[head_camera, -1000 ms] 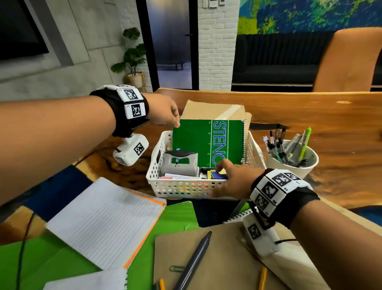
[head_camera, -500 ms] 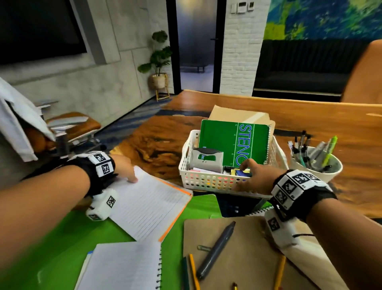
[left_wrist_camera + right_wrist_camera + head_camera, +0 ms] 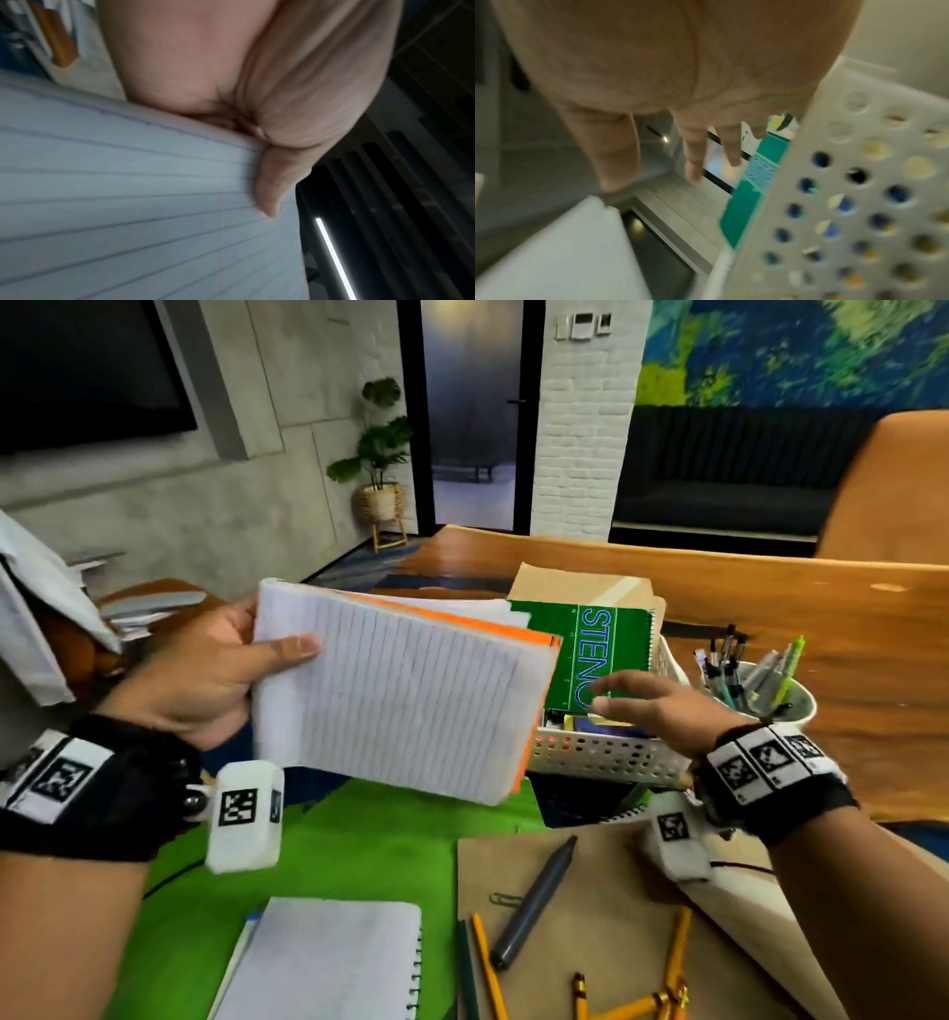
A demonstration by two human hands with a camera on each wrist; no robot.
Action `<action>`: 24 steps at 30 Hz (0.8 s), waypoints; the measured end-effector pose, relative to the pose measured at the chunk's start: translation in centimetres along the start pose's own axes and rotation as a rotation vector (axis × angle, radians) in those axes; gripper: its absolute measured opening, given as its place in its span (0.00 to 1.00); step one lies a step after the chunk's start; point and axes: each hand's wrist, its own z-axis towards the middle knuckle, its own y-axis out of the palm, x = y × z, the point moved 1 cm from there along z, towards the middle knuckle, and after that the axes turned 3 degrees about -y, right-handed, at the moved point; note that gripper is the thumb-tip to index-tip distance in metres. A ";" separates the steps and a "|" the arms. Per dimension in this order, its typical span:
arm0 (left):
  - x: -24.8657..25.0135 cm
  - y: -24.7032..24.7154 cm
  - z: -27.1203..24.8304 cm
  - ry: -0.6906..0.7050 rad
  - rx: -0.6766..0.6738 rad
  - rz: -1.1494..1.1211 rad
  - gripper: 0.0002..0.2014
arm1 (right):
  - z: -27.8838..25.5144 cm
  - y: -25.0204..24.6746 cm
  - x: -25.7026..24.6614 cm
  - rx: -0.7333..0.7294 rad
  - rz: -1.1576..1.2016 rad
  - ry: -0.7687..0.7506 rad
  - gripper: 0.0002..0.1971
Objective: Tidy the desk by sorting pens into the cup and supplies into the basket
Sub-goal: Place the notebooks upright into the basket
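Observation:
My left hand grips a lined notepad with an orange back by its left edge, thumb on the top page, holding it in the air just left of the white basket. A green steno notebook stands in the basket, also in the right wrist view as the green notebook behind the perforated basket wall. My right hand hovers over the basket's front right, fingers straight, holding nothing. A white cup with several pens stands to the right.
On the desk in front lie a grey marker, several yellow pencils, a paper clip, a brown pad, a spiral notebook and green folders. A brown box stands behind the basket.
My left hand went from the steno notebook to the lined notepad on the desk, took hold of it and lifted it toward the basket. My right hand rose slightly off the basket's rim.

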 end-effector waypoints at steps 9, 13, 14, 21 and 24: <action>-11.2 8.5 -0.1 -0.228 0.185 -0.542 0.22 | -3.3 3.3 -2.4 0.227 0.587 -0.268 0.10; -13.5 9.4 -0.1 -0.303 0.192 -0.558 0.18 | -2.6 3.7 -0.4 0.272 0.627 -0.129 0.12; -13.9 9.4 0.0 -0.329 0.196 -0.550 0.19 | -2.4 3.8 0.1 0.261 0.625 -0.100 0.11; -14.1 9.9 0.4 -0.359 0.245 -0.472 0.24 | -1.7 3.6 1.1 0.302 0.629 -0.020 0.06; -13.7 9.7 -0.1 -0.403 0.238 -0.470 0.35 | -1.5 3.7 1.4 0.267 0.697 -0.033 0.07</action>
